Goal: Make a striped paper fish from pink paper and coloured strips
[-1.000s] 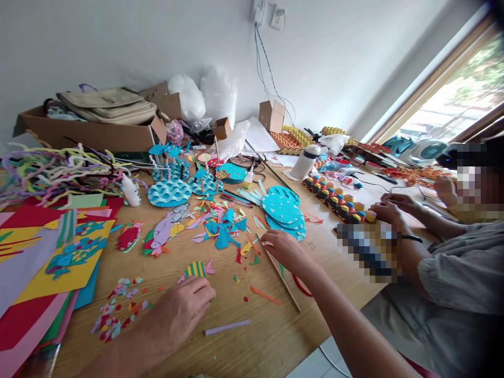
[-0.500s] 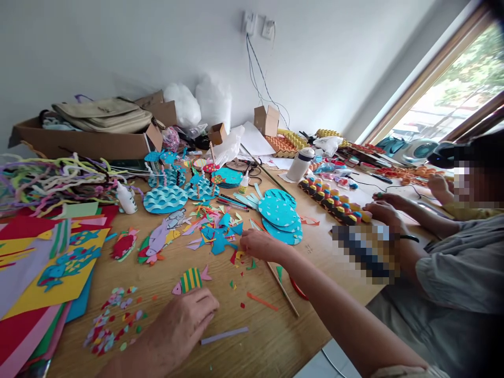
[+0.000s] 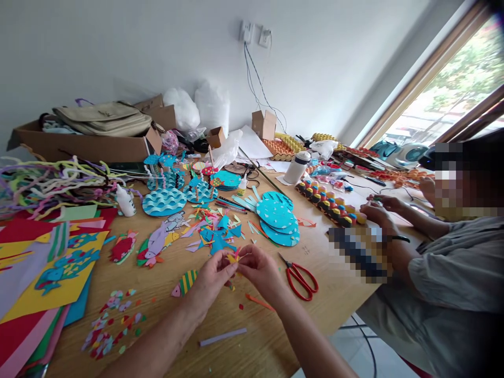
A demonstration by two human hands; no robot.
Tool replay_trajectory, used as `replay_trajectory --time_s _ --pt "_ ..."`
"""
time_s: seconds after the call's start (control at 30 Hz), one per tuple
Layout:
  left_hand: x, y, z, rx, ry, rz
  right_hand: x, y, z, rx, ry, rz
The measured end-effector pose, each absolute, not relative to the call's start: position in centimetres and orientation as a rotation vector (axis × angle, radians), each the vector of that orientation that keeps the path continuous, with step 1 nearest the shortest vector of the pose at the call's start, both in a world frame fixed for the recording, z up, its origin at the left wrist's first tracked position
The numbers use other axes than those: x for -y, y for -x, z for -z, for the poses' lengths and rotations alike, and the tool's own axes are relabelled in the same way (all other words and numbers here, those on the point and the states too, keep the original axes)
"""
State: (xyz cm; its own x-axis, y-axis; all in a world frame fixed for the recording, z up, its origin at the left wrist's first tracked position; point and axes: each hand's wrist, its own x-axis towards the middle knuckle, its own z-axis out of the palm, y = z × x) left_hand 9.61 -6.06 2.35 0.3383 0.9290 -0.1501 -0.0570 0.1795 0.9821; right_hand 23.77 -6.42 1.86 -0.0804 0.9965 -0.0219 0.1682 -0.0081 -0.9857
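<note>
Over the middle of the table, my left hand (image 3: 216,274) and my right hand (image 3: 260,266) meet, fingertips pinched around small yellow and pink paper scraps (image 3: 233,258). The exact shape of the scraps is partly hidden by the fingers. Just left of my left hand lies a green-and-yellow striped paper fish (image 3: 188,282) with a pink head, its tail end covered by the hand. Beyond the hands is a heap of paper offcuts (image 3: 220,235), mostly blue. Red-handled scissors (image 3: 301,278) lie to the right of my right hand, blades pointing away.
Colored paper sheets (image 3: 23,315) cover the left side, near small paper dots (image 3: 108,325). Blue paper discs (image 3: 280,220), a glue bottle (image 3: 125,201) and wavy blue bases (image 3: 164,201) stand farther back. A co-worker (image 3: 452,283) sits at the right, hands near a colorful egg-tray strip (image 3: 326,202).
My right hand has come back from the offcuts toward me, and my left hand has lifted from beside the striped fish to meet it. The scissors, previously behind my right arm, now show fully.
</note>
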Motion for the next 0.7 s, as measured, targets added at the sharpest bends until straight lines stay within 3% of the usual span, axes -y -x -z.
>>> replay_trajectory --time_s 0.5,0.6,0.7 --pt "6.4 -9.7 -2.2 -0.982 -1.139 -0.999 8.5 -22.5 -1.2 1.202 1.387 -1.198" --pt "6.5 -8.7 -2.5 -1.005 -1.112 -1.015 9.4 -25.5 -2.3 1.417 1.631 -0.972" --pt "6.5 -7.4 -2.7 -1.025 -1.024 -0.995 10.4 -30.3 -3.2 1.663 2.186 -0.442"
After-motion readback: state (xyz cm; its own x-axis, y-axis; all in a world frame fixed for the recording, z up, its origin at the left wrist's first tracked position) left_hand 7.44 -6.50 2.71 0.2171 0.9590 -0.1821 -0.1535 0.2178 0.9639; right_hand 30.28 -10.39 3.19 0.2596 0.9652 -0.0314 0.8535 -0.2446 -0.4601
